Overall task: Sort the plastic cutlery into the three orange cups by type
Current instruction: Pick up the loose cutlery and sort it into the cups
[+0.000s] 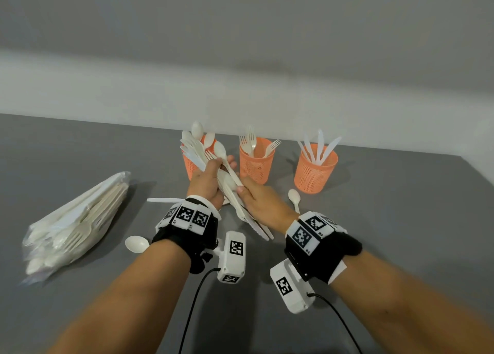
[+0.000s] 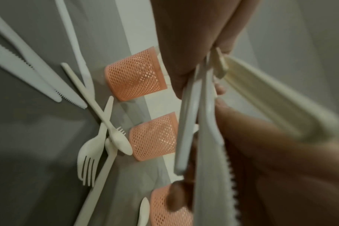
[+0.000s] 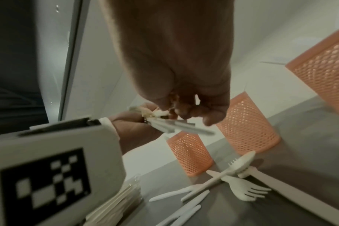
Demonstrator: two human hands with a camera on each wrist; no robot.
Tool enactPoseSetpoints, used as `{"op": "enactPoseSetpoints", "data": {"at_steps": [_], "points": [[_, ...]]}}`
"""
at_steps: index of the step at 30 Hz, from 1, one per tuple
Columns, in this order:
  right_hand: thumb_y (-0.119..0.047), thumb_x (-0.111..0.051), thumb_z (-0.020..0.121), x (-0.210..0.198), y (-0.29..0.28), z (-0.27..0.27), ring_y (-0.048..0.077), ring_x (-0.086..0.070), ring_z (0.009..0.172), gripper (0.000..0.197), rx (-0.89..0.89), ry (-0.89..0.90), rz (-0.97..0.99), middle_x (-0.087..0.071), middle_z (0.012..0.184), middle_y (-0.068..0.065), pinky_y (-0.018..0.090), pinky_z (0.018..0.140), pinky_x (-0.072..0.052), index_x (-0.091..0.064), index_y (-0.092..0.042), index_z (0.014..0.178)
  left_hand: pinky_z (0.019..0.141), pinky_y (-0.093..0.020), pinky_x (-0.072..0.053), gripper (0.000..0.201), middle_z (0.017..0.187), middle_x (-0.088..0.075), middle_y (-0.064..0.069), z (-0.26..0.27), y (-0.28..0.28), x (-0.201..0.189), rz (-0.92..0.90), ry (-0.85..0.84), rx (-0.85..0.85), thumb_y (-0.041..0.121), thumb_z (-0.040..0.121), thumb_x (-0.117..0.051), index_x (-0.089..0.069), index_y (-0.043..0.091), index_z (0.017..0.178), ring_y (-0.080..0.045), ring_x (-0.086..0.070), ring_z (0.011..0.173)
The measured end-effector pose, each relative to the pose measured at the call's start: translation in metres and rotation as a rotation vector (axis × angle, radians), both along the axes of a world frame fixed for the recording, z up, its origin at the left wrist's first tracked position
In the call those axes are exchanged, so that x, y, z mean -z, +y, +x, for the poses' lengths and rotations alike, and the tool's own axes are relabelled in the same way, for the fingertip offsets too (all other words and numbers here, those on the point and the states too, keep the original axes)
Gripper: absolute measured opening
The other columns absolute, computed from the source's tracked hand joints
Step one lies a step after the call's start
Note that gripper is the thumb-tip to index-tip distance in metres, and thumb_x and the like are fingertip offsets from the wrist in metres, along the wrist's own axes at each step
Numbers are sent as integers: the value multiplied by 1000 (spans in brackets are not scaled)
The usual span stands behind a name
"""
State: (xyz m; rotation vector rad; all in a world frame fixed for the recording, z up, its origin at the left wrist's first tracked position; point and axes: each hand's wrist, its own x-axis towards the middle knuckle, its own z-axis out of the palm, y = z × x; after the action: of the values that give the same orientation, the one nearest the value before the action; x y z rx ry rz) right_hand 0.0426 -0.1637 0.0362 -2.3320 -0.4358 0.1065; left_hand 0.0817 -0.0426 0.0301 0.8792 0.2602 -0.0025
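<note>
Both hands, left and right, meet, fingers curled.

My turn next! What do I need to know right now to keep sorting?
Left hand grips a mixed bundle of cutlery; right hand pinches pieces in that bundle.
Cups: left cup has spoons, middle cup forks, right cup knives.
Done: a few pieces of each type sorted.
Left: the bundle, loose spoons and other pieces on the table, plus the plastic bag of cutlery.
</note>
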Motion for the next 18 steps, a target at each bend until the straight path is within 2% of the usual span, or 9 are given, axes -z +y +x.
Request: {"op": "enactPoseSetpoints", "data": {"at_steps": [2,4,5,7,9,11,13,15,18], "points": [[-31,-38,98,0,-2,-2,18,-49,84,30,37,82,25,-53,94,5,27,66,-36,-46,-6,113,51,-22,-52,14,72,-61,-3,1,-1,-3,-31,-26,-26,5,90,-45,-51,5,104,-8,-61,53],[-41,-41,95,4,-8,-7,21,-57,79,35,64,322,87,-57,95,4,28,63,-44,-43,-13,116,53,-22,-52,23,78,-59,-5,5,3,-5,-132,-47,-63,2,89,-47,-50,6,112,-9,-60,56],[-40,-44,94,7,-14,-9,20,-60,68,31,66,451,181,-60,90,4,27,55,-47,-45,-15,112,56,-23,-53,25,83,-60,-6,7,7,-5,-187,-51,-80,1,89,-48,-50,5,114,-11,-61,61],[-24,-48,95,9,-28,-13,10,-51,45,14,48,587,383,-58,68,2,19,40,-40,-54,-12,92,66,-28,-53,21,92,-63,-8,9,15,-5,-254,-53,-87,1,89,-50,-54,3,109,-16,-59,74],[-10,-48,94,9,-41,-10,4,-40,38,18,75,589,521,-51,54,-1,14,38,-34,-58,-9,80,68,-29,-53,17,86,-69,-7,10,19,-5,-277,-51,-97,2,89,-52,-55,4,106,-15,-61,75],[-5,-49,93,6,-53,-5,2,-39,39,17,161,565,618,-49,57,1,14,39,-35,-59,-7,79,65,-27,-57,22,76,-70,-5,10,23,-4,-276,-36,-134,5,89,-53,-54,4,111,-13,-67,65],[-1,-50,92,4,-63,-1,3,-44,43,13,252,562,753,-49,64,4,14,43,-42,-60,-4,85,66,-27,-58,24,79,-71,-5,12,25,-2,-307,-40,-134,6,90,-53,-54,6,114,-14,-70,66],[3,-51,89,1,-67,2,4,-51,48,11,306,548,975,-50,67,6,14,48,-47,-60,-1,92,64,-26,-58,15,69,-70,-2,13,24,1,-296,-30,-112,8,91,-52,-55,7,106,-12,-68,62],[5,-49,88,-4,-60,6,5,-56,55,11,310,509,1259,-53,70,6,14,55,-51,-59,0,88,56,-22,-55,3,62,-61,0,12,15,4,-237,-9,-63,11,91,-52,-55,9,91,-12,-60,60]]}}
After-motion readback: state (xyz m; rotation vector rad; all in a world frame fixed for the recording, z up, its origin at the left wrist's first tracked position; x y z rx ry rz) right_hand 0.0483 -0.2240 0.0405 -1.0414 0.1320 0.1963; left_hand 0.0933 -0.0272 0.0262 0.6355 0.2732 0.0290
